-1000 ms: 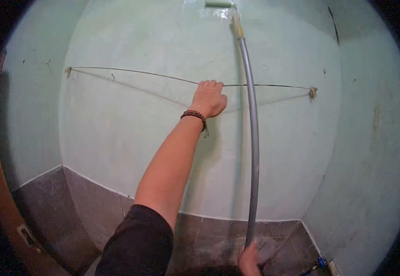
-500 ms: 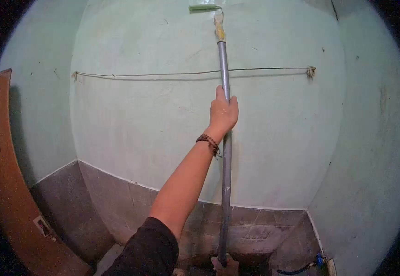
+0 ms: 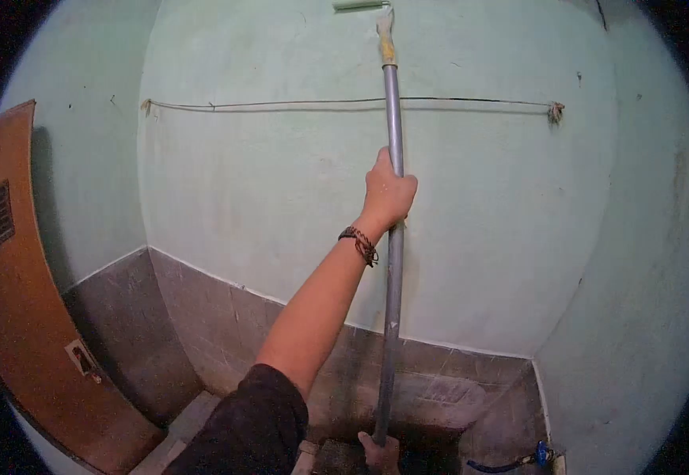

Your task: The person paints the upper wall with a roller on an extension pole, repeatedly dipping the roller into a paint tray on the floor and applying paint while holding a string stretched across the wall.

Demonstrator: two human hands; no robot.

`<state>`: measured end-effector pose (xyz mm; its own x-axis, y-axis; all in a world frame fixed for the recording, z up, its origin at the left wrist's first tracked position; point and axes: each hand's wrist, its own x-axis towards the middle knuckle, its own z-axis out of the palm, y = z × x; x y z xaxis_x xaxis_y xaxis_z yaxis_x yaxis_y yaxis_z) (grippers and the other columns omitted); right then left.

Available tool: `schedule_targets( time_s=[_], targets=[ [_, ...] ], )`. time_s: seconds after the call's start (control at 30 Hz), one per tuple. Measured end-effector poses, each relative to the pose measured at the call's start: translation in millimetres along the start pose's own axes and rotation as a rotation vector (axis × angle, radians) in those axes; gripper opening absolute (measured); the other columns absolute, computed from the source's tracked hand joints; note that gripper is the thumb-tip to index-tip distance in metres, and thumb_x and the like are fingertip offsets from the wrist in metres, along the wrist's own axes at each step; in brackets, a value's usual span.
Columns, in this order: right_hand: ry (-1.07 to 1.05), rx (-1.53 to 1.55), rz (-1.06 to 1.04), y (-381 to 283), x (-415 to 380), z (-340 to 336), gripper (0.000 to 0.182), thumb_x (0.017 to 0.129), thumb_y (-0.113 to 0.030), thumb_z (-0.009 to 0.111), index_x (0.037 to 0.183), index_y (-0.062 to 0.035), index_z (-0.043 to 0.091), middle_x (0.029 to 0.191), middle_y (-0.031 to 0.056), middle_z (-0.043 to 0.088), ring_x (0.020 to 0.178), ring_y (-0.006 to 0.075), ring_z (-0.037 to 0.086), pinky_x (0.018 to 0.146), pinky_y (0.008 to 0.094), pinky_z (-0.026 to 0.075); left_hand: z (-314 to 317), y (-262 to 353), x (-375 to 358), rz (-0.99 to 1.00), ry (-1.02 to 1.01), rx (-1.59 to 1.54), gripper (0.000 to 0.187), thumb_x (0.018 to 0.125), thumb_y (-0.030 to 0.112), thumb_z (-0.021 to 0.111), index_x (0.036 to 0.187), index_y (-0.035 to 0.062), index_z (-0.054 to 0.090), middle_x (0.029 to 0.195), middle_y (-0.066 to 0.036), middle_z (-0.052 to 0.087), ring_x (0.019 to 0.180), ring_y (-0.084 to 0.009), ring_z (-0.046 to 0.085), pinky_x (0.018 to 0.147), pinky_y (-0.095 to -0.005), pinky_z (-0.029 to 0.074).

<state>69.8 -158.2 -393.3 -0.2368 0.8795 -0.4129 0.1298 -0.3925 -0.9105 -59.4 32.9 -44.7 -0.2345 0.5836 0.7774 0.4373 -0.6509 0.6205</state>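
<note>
Item: brown door, with vent panel. 
Item: thin cord, strung across the pale green wall. 
Item: paint roller, at the wall's upper visible part, atop a long grey pole. 
Item: right hand, fingers closed round the pole's lower end. 
Item: left hand, braceleted, fingers clamped on the pole below the cord. 
Item: blue fitting, lower right.
</note>
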Motion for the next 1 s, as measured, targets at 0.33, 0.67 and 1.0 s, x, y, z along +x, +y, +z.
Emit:
schedule_targets(
  time_s=[0.33,0.67,1.0],
  targets=[
    [0.139,-0.260,-0.018,151.3,26.7,-54.9,0.043,0.087,-0.039,0.055,0.118,-0.0091,0.055,0.095,0.0118,0.056,0.072,0.0182,0.050,0.063,0.0396,0.041,32.0,-41.7,-84.9,0.038,0.071,0.019,0.036,0.069,0.003,0.049,0.103,-0.0034,0.041,0.075,-0.029,0.055,0.074,-0.0440,0.058,0.067,-0.0471,0.046],
    [0.264,-0.220,-0.066,206.3,78.2,-51.9,0.047,0.084,-0.034,0.060,0.120,-0.0062,0.048,0.104,0.0130,0.052,0.082,0.0234,0.054,0.072,0.0430,0.046,32.5,-69.9,-125.3,-0.068,0.056,0.036,0.032,0.069,0.005,0.050,0.099,-0.0044,0.044,0.078,-0.028,0.056,0.075,-0.0445,0.057,0.071,-0.0496,0.046],
    [0.565,-0.128,-0.536,136.9,98.6,-24.9,0.028,0.072,-0.028,0.073,0.067,-0.0015,0.064,0.059,0.0071,0.059,0.057,0.0181,0.057,0.058,0.0361,0.045,-4.4,-29.0,-18.9,-0.053,0.095,-0.001,0.023,0.070,0.005,0.049,0.091,-0.0030,0.045,0.076,-0.027,0.055,0.073,-0.0427,0.056,0.068,-0.0467,0.045]
  ],
)
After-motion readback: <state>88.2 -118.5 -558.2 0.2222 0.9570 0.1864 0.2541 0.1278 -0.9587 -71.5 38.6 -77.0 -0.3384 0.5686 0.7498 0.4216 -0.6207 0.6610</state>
